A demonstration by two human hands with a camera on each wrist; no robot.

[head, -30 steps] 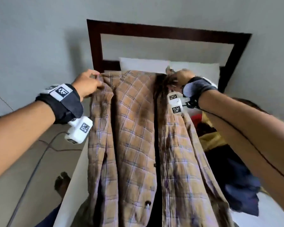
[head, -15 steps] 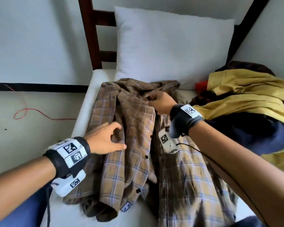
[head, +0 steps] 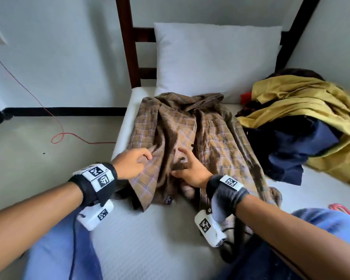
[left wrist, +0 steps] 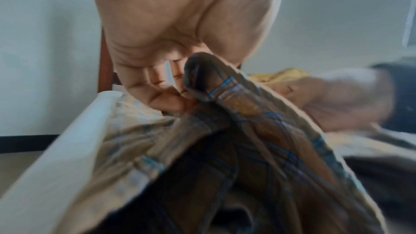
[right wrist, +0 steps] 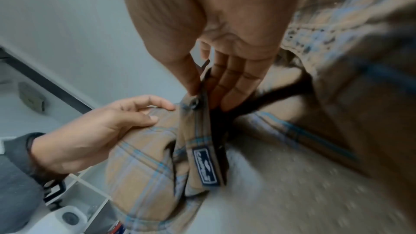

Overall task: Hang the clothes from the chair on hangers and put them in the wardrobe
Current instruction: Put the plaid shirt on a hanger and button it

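My right hand (right wrist: 225, 45) comes down from twelve o'clock, thumb and fingers (right wrist: 234, 84) pinching the button edge of the plaid shirt (right wrist: 144, 163) just above a dark button (right wrist: 195, 103). At eight o'clock my left hand (right wrist: 90, 136) rests on the shirt's folded panel, fingers loosely bent. A navy label (right wrist: 205, 166) sits near the hem at six o'clock, over the pale bed (right wrist: 281, 193).
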